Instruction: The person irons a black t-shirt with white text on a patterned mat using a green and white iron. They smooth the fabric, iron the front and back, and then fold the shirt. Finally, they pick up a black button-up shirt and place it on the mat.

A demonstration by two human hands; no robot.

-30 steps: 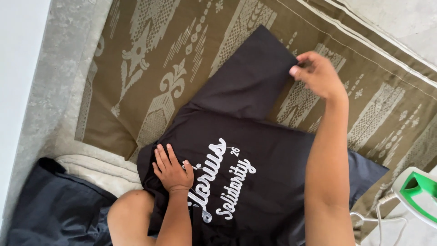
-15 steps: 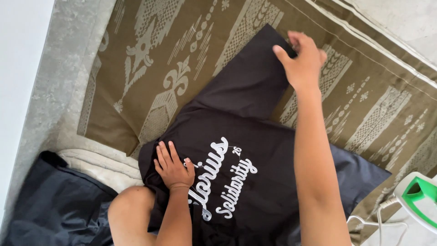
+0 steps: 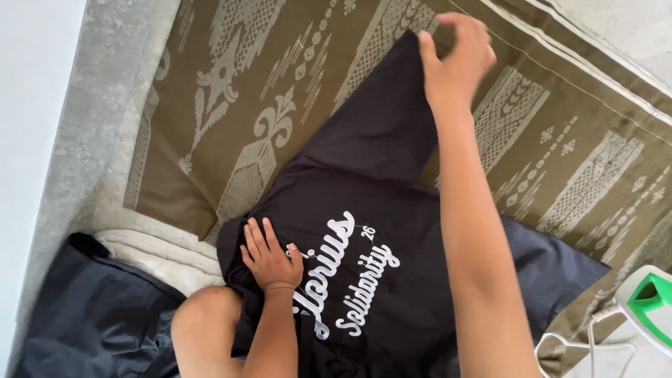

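Note:
A black T-shirt [image 3: 392, 182] with white printed lettering lies spread on an olive-green patterned cloth [image 3: 280, 84]. My left hand [image 3: 269, 257] presses flat on the shirt's chest, fingers slightly apart, next to the lettering. Stretched far forward, my right hand [image 3: 455, 59] pinches the far end of the shirt's sleeve, fingers closed on its hem. My right forearm crosses over the middle of the shirt and hides part of it.
A dark grey garment [image 3: 91, 322] lies at the lower left beside a cream folded cloth [image 3: 154, 248]. A white and green iron [image 3: 647, 301] with its cord [image 3: 581, 339] sits at the lower right. My knee [image 3: 203, 329] shows at the bottom. Grey floor [image 3: 91, 112] runs along the left.
My right hand has slid left along the sleeve's far end, from its right corner to the tip. My left hand has stayed pressed on the shirt.

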